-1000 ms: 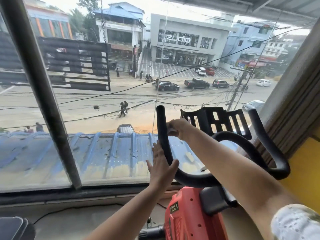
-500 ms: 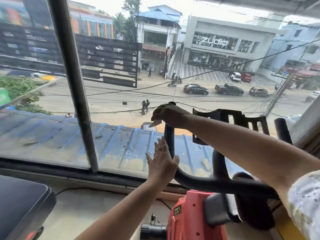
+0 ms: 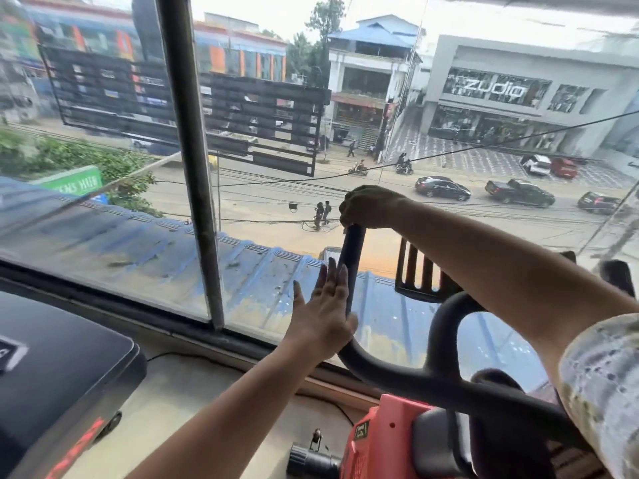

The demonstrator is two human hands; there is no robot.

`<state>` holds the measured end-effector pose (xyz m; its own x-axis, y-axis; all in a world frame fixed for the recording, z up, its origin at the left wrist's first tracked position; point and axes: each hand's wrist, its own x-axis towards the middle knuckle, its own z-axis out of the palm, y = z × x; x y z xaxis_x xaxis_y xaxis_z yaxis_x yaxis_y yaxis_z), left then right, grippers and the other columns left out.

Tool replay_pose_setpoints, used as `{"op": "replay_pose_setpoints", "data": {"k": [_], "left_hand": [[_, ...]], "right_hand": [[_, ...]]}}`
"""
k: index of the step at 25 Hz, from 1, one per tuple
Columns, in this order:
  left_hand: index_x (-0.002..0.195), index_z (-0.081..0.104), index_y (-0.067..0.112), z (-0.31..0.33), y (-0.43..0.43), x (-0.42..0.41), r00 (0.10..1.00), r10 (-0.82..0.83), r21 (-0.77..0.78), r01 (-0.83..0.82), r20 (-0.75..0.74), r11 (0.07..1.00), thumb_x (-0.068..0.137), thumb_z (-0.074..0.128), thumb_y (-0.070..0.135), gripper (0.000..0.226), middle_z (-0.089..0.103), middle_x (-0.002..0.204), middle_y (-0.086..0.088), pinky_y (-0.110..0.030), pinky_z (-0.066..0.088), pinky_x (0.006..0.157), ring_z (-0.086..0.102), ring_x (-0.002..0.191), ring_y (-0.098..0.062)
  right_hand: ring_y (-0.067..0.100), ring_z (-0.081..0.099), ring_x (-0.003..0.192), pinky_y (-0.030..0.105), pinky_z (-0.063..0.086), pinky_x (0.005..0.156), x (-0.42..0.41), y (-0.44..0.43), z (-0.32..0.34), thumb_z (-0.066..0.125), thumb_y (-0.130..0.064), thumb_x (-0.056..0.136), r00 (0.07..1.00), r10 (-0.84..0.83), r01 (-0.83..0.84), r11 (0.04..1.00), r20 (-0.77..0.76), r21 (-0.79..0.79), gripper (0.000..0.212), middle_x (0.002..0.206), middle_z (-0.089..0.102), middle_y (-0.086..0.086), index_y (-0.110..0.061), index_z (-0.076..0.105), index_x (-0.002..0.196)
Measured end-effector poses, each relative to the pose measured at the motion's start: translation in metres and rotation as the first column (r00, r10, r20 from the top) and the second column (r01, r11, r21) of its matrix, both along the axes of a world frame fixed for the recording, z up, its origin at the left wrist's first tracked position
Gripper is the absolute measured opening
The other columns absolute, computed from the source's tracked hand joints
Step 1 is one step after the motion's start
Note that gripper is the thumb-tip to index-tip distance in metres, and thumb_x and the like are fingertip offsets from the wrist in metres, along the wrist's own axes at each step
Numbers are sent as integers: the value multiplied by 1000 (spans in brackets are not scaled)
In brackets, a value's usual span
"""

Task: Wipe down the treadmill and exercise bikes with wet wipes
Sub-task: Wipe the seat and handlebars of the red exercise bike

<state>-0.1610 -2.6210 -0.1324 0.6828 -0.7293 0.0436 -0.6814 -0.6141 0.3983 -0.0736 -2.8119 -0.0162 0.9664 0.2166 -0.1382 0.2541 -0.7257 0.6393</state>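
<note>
The exercise bike has a red body [image 3: 383,440] and a black looped handlebar [image 3: 351,250] whose left end stands upright in front of the window. My right hand [image 3: 371,207] is curled over the top of that upright end. A sliver of white wet wipe [image 3: 344,231] shows under its fingers. My left hand [image 3: 321,312] lies flat with straight fingers against the left side of the same bar, lower down, near the bend. A black slotted device holder [image 3: 415,274] sits behind the bar, partly hidden by my right forearm.
A large window with a dark upright frame bar [image 3: 193,167] runs just beyond the handlebar. The pale sill [image 3: 207,392] below it carries a thin cable. A black treadmill console [image 3: 62,368] fills the lower left. The handlebar's right end [image 3: 619,274] rises at the far right.
My right hand slid up the upright bar to its top end. My left hand stayed flat against the bar. The view swung left, bringing the black console into sight.
</note>
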Motion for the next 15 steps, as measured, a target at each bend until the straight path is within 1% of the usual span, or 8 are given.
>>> {"op": "replay_pose_setpoints", "data": {"k": [2, 3, 4, 6, 8, 9, 12, 15], "left_hand": [[152, -23, 20, 5, -6, 8, 1000, -27, 40, 27, 7, 999, 103, 31, 42, 76, -34, 154, 7, -52, -16, 118, -23, 147, -10], [153, -21, 20, 5, -10, 12, 999, -31, 32, 31, 10, 999, 104, 30, 44, 75, -31, 155, 7, -52, -16, 117, -21, 147, -10], [153, -19, 20, 5, -15, 16, 1000, -31, 13, 31, 3, 999, 104, 29, 46, 74, -28, 157, 6, -51, -16, 117, -19, 148, -10], [154, -17, 21, 5, -27, 21, 1000, -15, -51, 14, -15, 999, 104, 29, 47, 73, -25, 160, 4, -50, -16, 117, -15, 149, -11], [153, -19, 23, 3, -34, 24, 1000, -2, -112, -2, -29, 994, 104, 31, 44, 73, -23, 160, 4, -46, -20, 114, -14, 149, -11], [153, -21, 24, 2, -36, 25, 999, -2, -133, -2, -32, 991, 104, 32, 42, 74, -23, 160, 5, -44, -22, 113, -14, 149, -10], [153, -21, 23, -2, -36, 26, 1000, -16, -176, 12, -21, 984, 104, 34, 38, 75, -21, 161, 5, -43, -23, 114, -17, 149, -9], [155, -14, 21, -12, -39, 33, 998, -33, -202, 23, -46, 979, 103, 26, 39, 69, -14, 164, 3, -47, -15, 120, -14, 150, -10]], "right_hand": [[26, 56, 112, 39, 48, 92, -3, -11, -4, 52, -17, 96, 974, -137, 103, 977, 180, 187, 20, 113, 63, 3, -16, 65, 110], [27, 58, 107, 36, 49, 88, -5, -14, -9, 51, -23, 97, 919, -269, 126, 892, 287, 434, 21, 110, 64, 5, -14, 66, 108], [27, 60, 99, 33, 48, 82, -10, -16, -11, 51, -30, 97, 841, -443, 120, 713, 311, 691, 26, 102, 66, 7, -11, 68, 102], [23, 61, 76, 29, 43, 70, -16, -19, -16, 53, -39, 94, 727, -685, 83, 161, 50, 983, 37, 77, 66, 6, -6, 69, 87], [19, 62, 70, 31, 49, 69, -16, -15, -19, 59, -33, 93, 745, -651, 28, -185, -144, 982, 27, 72, 65, 5, -9, 69, 85], [24, 66, 78, 36, 55, 74, -13, -10, -23, 58, -25, 94, 745, -633, 38, -274, -210, 961, 19, 81, 67, 9, -9, 67, 90], [40, 64, 102, 49, 57, 78, -6, 4, -37, 41, -7, 97, 648, -655, 78, -451, -389, 889, 22, 111, 63, 26, 1, 57, 109], [38, 67, 95, 46, 58, 77, -20, 13, -47, 29, -2, 93, 635, -607, 74, -569, -478, 819, 37, 111, 64, 28, 6, 54, 119]]}}
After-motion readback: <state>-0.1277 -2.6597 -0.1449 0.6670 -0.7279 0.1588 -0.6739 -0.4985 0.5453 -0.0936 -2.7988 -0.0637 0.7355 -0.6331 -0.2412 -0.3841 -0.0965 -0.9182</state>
